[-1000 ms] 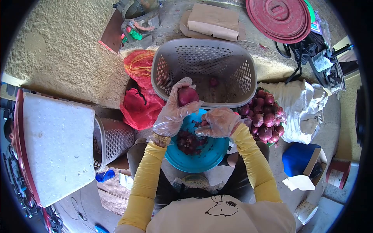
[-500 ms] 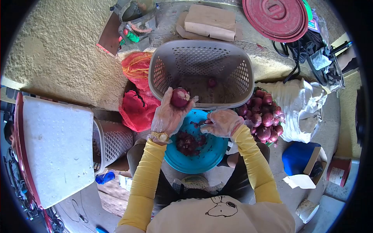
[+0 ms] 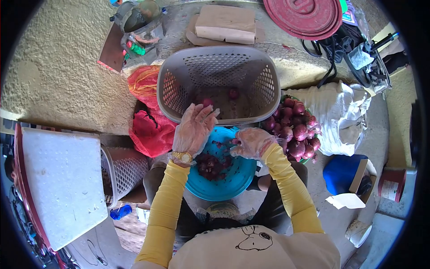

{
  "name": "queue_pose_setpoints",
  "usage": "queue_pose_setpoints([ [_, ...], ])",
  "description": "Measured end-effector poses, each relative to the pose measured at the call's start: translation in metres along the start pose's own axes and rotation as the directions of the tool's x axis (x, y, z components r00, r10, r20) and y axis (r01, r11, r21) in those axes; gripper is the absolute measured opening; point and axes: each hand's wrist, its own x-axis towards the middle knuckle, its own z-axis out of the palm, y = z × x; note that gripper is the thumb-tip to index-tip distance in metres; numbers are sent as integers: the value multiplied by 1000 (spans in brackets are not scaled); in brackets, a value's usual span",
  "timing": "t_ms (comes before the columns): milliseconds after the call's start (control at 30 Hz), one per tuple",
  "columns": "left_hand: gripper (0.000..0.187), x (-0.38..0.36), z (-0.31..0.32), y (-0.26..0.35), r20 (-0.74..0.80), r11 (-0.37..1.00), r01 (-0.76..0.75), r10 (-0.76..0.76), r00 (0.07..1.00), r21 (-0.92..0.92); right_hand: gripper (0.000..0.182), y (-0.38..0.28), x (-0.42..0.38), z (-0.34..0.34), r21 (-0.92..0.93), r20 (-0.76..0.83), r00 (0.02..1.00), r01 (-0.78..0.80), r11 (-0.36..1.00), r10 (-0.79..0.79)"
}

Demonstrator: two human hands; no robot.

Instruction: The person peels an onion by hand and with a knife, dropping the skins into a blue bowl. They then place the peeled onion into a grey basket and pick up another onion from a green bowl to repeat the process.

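Note:
My left hand point(image 3: 193, 132), in a clear plastic glove, is over the near rim of the grey perforated basket point(image 3: 219, 53). Its fingers are stretched out and hold nothing. Just beyond the fingertips a red onion point(image 3: 207, 102) is inside the basket, and another onion point(image 3: 233, 93) sits farther in. Above the blue basin point(image 3: 221, 192) my gloved right hand point(image 3: 253, 142) has its fingers curled together; a small reddish bit shows at the fingertips, too small to name. Dark red onion skins point(image 3: 212, 167) lie in the basin below both hands.
Many red onions point(image 3: 299, 132) are heaped right of the basket, beside a white sack point(image 3: 342, 116). Red net bags point(image 3: 152, 130) lie to its left. A white board point(image 3: 62, 184) and a second basket point(image 3: 127, 172) stand at left; a red lid point(image 3: 307, 15) is at the back.
My left hand has let go of the onion it held, which is now in the basket, and its fingers have opened. My right hand stays curled over the basin. The view has shifted slightly.

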Motion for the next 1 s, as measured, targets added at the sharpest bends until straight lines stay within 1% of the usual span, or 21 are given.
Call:
queue_pose_setpoints([
  [67,37,3,-3,3,183,1000,6,-10,983,25,41,6,-2,0,-3,-9,1000,-29,1000,29],
  [133,36,4,-1,3,181,999,11,-19,983,47,41,18,-6,0,-7,-19,998,-64,998,64],
  [200,35,6,1,3,181,997,17,-30,983,70,42,36,-15,-1,62,-108,991,-67,996,73],
  [233,35,7,1,2,180,997,21,-33,983,70,39,39,-28,-13,129,-148,985,-69,989,88],
  [300,35,6,1,1,181,997,27,-39,983,71,40,71,-45,-31,147,-307,951,5,989,41],
  [333,35,5,1,1,186,996,26,-40,982,80,46,76,-58,-50,169,-317,939,-78,983,129],
  [367,35,4,2,2,192,996,25,-41,981,88,54,99,-69,-51,258,-359,896,-175,950,262],
  [400,35,2,2,2,194,996,27,-44,980,89,56,113,-80,-54,253,-467,811,-258,932,352],
  [433,34,0,3,3,187,996,21,-36,982,83,59,128,-91,-56,258,-567,705,-340,904,427],
  [467,34,-1,4,3,180,997,16,-29,983,76,60,157,-100,-54,305,-556,639,-438,846,531],
  [500,34,-1,3,3,181,997,18,-31,983,76,62,202,-108,-41,328,-581,575,-483,812,576],
  [533,34,-2,3,3,163,996,-3,-12,987,92,66,224,-117,-39,338,-510,561,-566,752,652],
  [600,34,-3,3,4,147,994,-27,10,989,109,71,259,-123,-25,348,-460,549,-611,711,698],
  [633,34,-3,4,3,143,993,-25,9,990,115,71,271,-120,-15,347,-462,550,-610,713,695],
  [700,34,-3,4,1,137,993,-22,6,991,117,77,279,-118,0,503,-358,645,-477,721,676],
  [733,34,-3,5,1,141,993,-22,5,990,120,77,278,-118,1,501,-357,644,-479,721,676],
  [800,34,-2,5,1,145,992,-24,6,989,125,82,275,-112,6,534,-370,652,-434,726,662],
  [833,34,-2,4,1,150,992,-19,0,989,128,82,274,-110,9,525,-424,637,-405,748,643],
  [867,34,-2,3,1,154,991,-14,-6,988,132,82,274,-109,8,526,-423,639,-405,748,643],
  [933,34,-4,2,1,144,990,-17,-3,990,138,82,276,-106,6,555,-357,633,-448,701,687],
  [1000,34,-5,3,0,136,990,-20,1,991,141,80,282,-104,10,577,-361,619,-440,688,698],
])
